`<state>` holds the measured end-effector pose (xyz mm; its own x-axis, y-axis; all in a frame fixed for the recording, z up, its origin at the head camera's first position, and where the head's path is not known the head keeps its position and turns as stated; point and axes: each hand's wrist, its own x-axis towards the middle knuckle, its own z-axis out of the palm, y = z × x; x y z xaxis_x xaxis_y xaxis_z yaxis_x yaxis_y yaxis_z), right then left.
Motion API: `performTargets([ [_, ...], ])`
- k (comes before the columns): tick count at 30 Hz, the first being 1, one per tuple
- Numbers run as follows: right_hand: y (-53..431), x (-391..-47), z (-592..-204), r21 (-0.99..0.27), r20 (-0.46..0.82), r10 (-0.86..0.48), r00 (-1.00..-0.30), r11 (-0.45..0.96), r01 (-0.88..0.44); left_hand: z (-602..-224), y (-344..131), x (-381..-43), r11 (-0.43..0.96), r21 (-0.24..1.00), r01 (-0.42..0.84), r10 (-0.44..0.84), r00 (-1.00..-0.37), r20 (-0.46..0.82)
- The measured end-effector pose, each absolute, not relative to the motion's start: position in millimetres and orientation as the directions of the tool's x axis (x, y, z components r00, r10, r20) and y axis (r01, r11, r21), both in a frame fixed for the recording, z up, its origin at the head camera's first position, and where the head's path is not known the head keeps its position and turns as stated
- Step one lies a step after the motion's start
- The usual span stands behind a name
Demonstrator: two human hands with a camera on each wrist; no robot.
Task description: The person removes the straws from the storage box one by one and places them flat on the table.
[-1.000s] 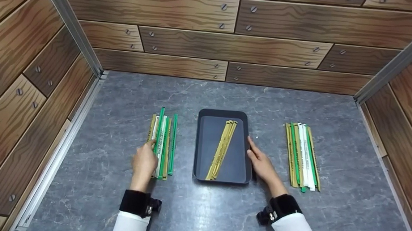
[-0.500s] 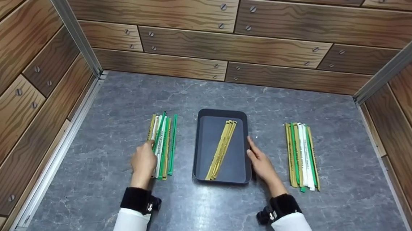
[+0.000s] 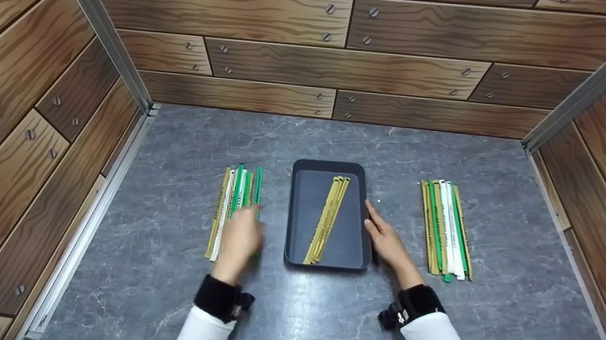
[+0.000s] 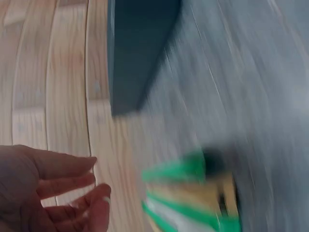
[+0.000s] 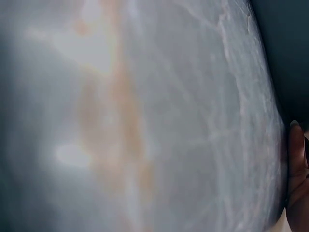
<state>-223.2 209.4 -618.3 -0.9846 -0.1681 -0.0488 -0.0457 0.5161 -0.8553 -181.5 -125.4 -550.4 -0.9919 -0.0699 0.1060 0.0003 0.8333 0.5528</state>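
My left hand (image 3: 242, 232) is over the left group of long, thin printed stick packets (image 3: 218, 212), gold, white and green. It covers the lower ends of several of them, close to the rightmost green packet (image 3: 258, 185). In the left wrist view, that hand's fingers are loosely bent with a gap to the thumb and nothing between them; the packet ends show blurred beside it. Several gold packets (image 3: 326, 222) lie slanted inside a dark grey rectangular tray (image 3: 300, 212). Along the tray's right wall rests my right hand (image 3: 387, 245), its fingers extended against the outside.
Right of the tray lies another group of gold, green and white packets (image 3: 445, 230) on the grey marbled tabletop (image 3: 305, 138). Wood-patterned walls (image 3: 236, 58) enclose the back and both sides, with metal posts (image 3: 104, 33) at the corners.
My left hand has let go of a green packet, which lies on the left group, and has moved right across that group. The right hand and the tray have stayed in place.
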Motion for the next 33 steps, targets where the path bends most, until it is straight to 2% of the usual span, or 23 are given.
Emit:
performTargets([
  [3,209.0,-223.2,-618.4,-0.857,-0.052,-0.164,-0.985,0.513,-0.04,-550.6,-97.6,-180.1,0.817,0.564,0.124,0.062,-0.99,0.128],
  [6,209.4,-223.2,-618.6,-0.853,-0.057,-0.164,-0.985,0.52,-0.037,-552.6,-71.2,-179.6,0.809,0.557,0.185,0.16,-0.983,0.094],
  [10,209.5,-223.1,-618.5,-0.848,-0.063,-0.162,-0.985,0.529,-0.033,-556.8,-45.8,-181.6,0.83,0.512,0.221,0.238,-0.971,0.033],
  [15,209.1,-222.4,-618.4,-0.86,-0.046,-0.171,-0.984,0.508,-0.049,-568.0,-30.3,-185.9,0.864,0.398,0.308,0.318,-0.947,0.042],
  [25,209.3,-222.7,-618.9,-0.864,-0.044,-0.174,-0.984,0.5,-0.05,-583.4,-24.0,-190.8,0.905,0.328,0.271,0.281,-0.96,0.018],
  [33,209.7,-223.3,-619.8,-0.863,-0.035,-0.177,-0.984,0.502,-0.059,-592.1,-22.7,-191.2,0.92,0.277,0.277,0.257,-0.96,0.106],
])
